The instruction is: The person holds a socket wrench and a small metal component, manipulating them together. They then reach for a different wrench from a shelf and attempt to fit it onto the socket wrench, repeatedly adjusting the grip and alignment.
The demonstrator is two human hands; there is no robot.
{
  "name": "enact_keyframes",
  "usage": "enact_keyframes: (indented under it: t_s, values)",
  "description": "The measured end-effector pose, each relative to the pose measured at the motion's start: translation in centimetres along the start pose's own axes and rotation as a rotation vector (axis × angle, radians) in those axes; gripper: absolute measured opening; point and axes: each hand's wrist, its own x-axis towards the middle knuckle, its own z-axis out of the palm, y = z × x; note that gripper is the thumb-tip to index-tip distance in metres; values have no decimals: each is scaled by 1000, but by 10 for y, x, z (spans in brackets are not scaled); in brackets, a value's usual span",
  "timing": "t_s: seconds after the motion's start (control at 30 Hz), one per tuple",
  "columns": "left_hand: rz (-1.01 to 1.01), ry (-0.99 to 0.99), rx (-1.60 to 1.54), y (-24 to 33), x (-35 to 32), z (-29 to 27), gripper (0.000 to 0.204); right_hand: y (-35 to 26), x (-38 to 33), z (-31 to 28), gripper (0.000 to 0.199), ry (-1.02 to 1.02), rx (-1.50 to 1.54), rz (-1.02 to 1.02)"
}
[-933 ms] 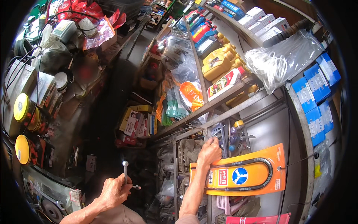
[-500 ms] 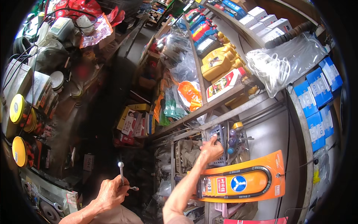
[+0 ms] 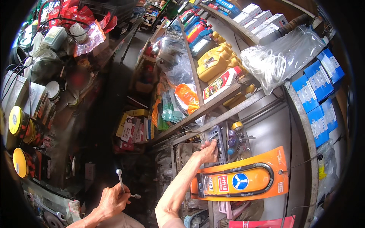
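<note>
My left hand (image 3: pixel 112 200) is at the lower middle, closed around a thin metal rod tool (image 3: pixel 121 179) with a small round head that points up. My right hand (image 3: pixel 207 151) reaches forward and up to a grey perforated metal piece (image 3: pixel 216 137) hanging at the shelf front, fingers curled on its lower edge. Just right of that hand hang small coloured parts (image 3: pixel 232 137) on hooks. Below my right forearm hangs an orange card pack (image 3: pixel 243 181) with a black curved lock on it.
A slanted shelf (image 3: pixel 213 102) holds yellow oil jugs (image 3: pixel 213 62), bottles and an orange bag. A clear bag of white cord (image 3: pixel 279 57) hangs above blue boxes (image 3: pixel 317 93). Yellow-lidded tins (image 3: pixel 17 121) and cluttered goods line the left. A dark floor aisle (image 3: pixel 102 114) runs between.
My right hand has risen from the orange pack's top edge to the grey perforated piece and gripped it. The left hand, still holding the rod tool, has sunk slightly lower in view.
</note>
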Motion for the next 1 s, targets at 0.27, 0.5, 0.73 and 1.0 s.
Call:
enact_keyframes:
  t_s: [0.27,0.5,0.73,1.0]
  values:
    - [-17,12,-6,7,3,-3,8,-3,-7,-9,17,-35,-17,-45]
    - [-63,30,-77,-3,10,2,10,-14,-66,-15,15,-217,36,-61]
    - [-39,46,-73,-3,5,-4,10,-15,-39,-20,47,-278,49,357]
    - [-30,51,-84,-2,2,-2,9,-10,3,-4,30,-588,152,423]
